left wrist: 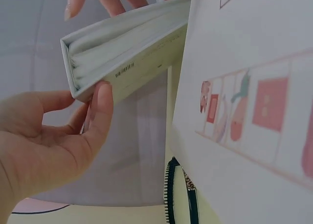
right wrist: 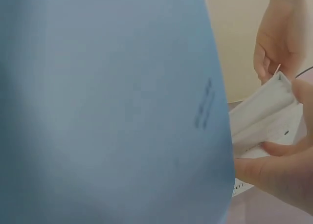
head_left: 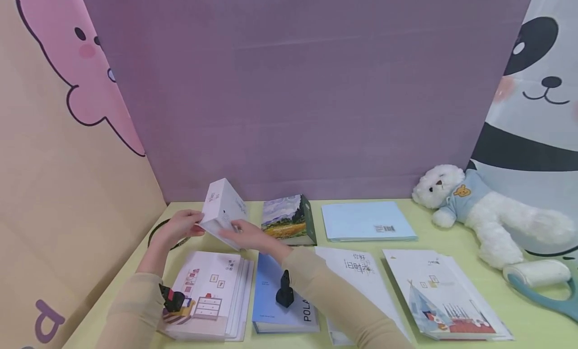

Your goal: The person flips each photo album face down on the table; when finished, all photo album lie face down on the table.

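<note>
A thick white book (head_left: 218, 206) with small print on its spine is held tilted up at the back left of the table. My left hand (head_left: 180, 227) pinches its lower left corner between thumb and fingers. On its near right side, my right hand (head_left: 248, 234) grips it, with the thumb and fingers on different faces in the right wrist view. The left wrist view shows the book's pale inner edge (left wrist: 127, 45) framed by a stiff cover, and a barcode on the lower face. Below the hands lie a white book with furniture drawings (head_left: 207, 283) and a blue book (head_left: 271, 288).
Behind lie a landscape-painting book (head_left: 284, 216) and a pale blue book (head_left: 366, 219). White books with lettering (head_left: 361, 283) and a tent drawing (head_left: 433, 288) lie front right. A plush bear (head_left: 478, 203) and a white roller with blue handle (head_left: 537, 273) are far right. A dark loop (head_left: 153, 233) lies left.
</note>
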A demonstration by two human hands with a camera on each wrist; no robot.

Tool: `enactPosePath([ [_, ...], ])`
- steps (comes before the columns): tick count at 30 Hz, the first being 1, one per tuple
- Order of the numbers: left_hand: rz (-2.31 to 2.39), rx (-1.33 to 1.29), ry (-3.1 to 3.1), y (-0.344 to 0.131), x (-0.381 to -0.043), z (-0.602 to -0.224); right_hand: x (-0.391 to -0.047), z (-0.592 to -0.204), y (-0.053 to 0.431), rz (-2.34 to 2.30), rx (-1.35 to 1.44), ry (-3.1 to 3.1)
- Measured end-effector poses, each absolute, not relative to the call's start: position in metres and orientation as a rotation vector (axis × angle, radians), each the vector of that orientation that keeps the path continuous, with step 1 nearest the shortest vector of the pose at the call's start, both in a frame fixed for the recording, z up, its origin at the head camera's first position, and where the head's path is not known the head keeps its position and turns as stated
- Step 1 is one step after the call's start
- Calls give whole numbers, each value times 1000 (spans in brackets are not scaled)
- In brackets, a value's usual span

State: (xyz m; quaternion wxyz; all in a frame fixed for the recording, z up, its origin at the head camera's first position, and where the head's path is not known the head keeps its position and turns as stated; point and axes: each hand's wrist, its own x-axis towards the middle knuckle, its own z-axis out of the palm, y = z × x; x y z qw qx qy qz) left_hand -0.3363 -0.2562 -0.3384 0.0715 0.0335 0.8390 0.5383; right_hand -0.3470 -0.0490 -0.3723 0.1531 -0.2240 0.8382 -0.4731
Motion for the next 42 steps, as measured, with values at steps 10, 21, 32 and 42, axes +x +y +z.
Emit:
enactPosePath([
  [10, 1799, 161, 2410, -245, -334, -335, -348, -367, -52, -1660, -483, 2333],
  [21, 1834, 229, 2335, -235, -339, -345, -353, -365, -53, -1885, -285, 2265],
  [32, 1742, 345, 2350, -224, -346, -345, -351, -343, -34, -1926, -478, 2209],
  [42, 1583, 338, 2308, -214, -347, -356, -361, -351, -22, -1927, -367, 2270],
])
